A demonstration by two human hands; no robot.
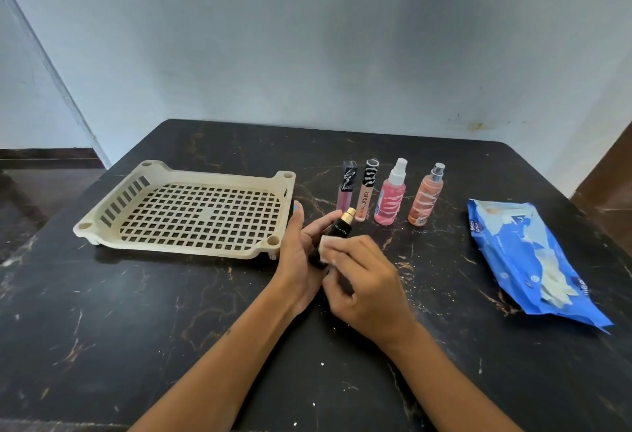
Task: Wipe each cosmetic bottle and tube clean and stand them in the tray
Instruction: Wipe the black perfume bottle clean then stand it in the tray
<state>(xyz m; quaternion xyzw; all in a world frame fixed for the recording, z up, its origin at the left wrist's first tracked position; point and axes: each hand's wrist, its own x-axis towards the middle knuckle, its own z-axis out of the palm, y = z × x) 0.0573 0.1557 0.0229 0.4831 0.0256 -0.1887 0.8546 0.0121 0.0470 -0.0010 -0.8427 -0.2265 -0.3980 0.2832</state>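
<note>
My left hand point(299, 260) holds a small black bottle point(337, 231) with a gold cap, tilted toward the right. My right hand point(366, 289) presses a white wipe point(330, 248) against the bottle's lower side. Behind the hands stand two lip gloss tubes, a pink one point(346, 187) and a peach one point(366, 192). To their right stand a pink spray bottle point(390, 197) and an orange spray bottle point(425, 199). A cream slotted tray point(113, 206) lies to the left with nothing in it.
A blue pack of wet wipes point(526, 260) lies at the right of the black marble-pattern table point(171, 312), torn open with white wipes showing. A pale wall rises behind the table's far edge.
</note>
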